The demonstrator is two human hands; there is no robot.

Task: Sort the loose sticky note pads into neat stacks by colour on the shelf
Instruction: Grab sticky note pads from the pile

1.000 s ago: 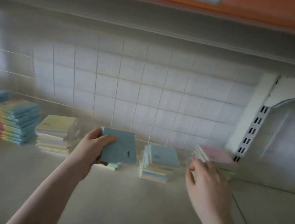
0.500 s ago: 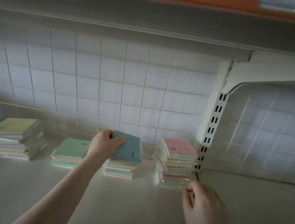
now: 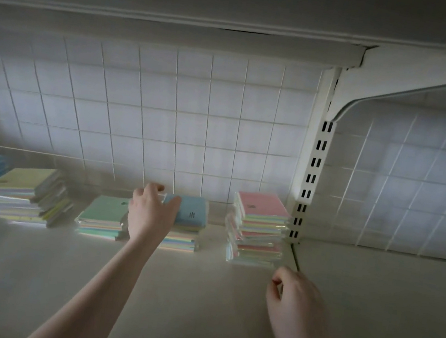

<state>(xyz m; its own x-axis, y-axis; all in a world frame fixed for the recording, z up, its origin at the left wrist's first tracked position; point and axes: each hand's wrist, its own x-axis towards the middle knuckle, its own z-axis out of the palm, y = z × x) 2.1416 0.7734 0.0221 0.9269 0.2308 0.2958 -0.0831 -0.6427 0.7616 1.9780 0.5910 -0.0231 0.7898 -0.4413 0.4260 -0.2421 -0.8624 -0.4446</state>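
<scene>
Gripping the square blue film-wrapped sticky note pad (image 3: 191, 213) by its left edge atop the middle stack, the left hand (image 3: 151, 213) suits this light, slippery block; the right hand (image 3: 293, 299) hangs loosely curled, empty.

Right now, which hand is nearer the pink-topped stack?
Right. The right hand hovers just in front of the pink-topped stack, apart from it; the left hand grips the blue pad further left.

a pale shelf (image 3: 196, 308) carries five stacks of sticky note pads (image 3: 258, 228) along its tiled back.
</scene>
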